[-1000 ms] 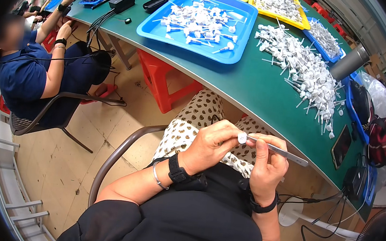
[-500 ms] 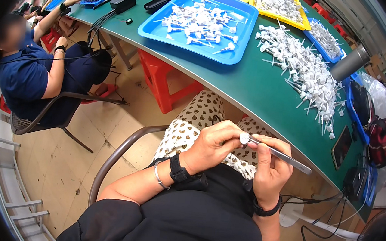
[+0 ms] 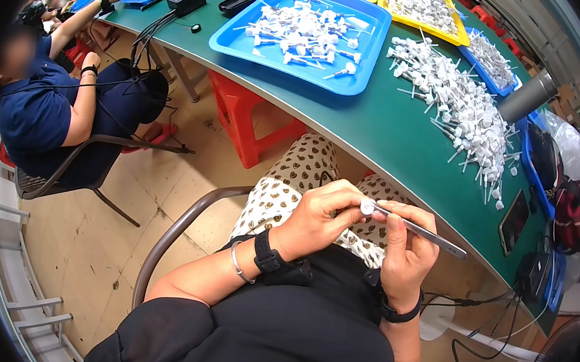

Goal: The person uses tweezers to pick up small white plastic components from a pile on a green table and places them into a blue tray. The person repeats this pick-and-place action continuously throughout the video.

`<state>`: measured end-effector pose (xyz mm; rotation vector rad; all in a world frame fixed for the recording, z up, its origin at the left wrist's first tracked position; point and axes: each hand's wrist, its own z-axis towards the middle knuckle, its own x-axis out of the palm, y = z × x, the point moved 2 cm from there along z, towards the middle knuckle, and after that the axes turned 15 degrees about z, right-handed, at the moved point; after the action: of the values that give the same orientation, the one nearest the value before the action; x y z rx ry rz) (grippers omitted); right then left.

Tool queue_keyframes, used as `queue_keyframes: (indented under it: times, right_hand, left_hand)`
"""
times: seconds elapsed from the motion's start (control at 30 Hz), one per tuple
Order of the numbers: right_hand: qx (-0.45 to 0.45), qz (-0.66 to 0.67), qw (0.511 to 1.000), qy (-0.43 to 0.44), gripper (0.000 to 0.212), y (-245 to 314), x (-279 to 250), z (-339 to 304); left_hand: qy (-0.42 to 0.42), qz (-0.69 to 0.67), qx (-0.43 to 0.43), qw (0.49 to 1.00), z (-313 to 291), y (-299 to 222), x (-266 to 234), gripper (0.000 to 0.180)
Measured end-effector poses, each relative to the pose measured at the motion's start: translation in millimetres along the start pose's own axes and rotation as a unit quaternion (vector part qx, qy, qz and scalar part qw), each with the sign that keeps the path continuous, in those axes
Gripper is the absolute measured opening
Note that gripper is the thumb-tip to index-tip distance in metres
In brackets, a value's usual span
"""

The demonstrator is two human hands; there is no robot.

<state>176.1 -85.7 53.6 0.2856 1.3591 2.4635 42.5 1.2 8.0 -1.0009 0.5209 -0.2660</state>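
Above my lap, my left hand pinches a small white plastic part with a round head between thumb and fingers. My right hand is closed around metal tweezers. The tips of the tweezers meet the round head, though fingers partly hide the contact. Beyond my hands, a blue tray on the green table carries many loose white parts with thin stems. To its right, a large heap of similar white parts lies directly on the table.
Yellow trays and another blue tray of white parts stand farther back. A grey cylindrical bottle and a phone are at the right. A red stool is under the table; a co-worker sits at the left.
My hands hold nearly the same pose, with the tweezers still at the white part. The view has shifted very slightly. The co-worker's outstretched arm has moved a little.
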Motion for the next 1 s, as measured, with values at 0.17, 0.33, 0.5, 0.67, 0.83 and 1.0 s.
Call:
queue_keyframes:
  times: [0.17,0.33,0.5,0.67,0.83,1.0]
  right_hand:
    - [0.022,0.040,0.999,0.006,0.010,-1.1,-0.4,1.3]
    - [0.033,0.066,0.997,0.001,0.010,-2.5,-0.5,1.0]
    - [0.028,0.063,0.998,-0.011,0.011,-1.4,1.4,0.6]
    - [0.026,0.045,0.999,-0.008,0.011,-2.8,1.6,0.7]
    - [0.028,0.030,0.999,-0.008,0.010,-4.9,0.4,0.4]
    - [0.033,0.033,0.999,-0.009,0.009,-4.6,0.7,0.7]
  left_hand:
    - [0.001,-0.027,-0.015,1.000,-0.7,2.3,1.5,0.013]
    - [-0.021,-0.016,0.005,1.000,-1.9,6.0,3.2,0.016]
    - [-0.035,0.049,0.039,0.997,-0.1,5.1,0.0,0.018]
    - [-0.041,0.078,0.058,0.994,-0.7,7.1,-1.2,0.019]
    - [-0.040,0.088,0.065,0.993,0.3,5.1,-1.8,0.018]
    - [-0.040,0.094,0.072,0.992,0.2,4.9,-1.7,0.018]
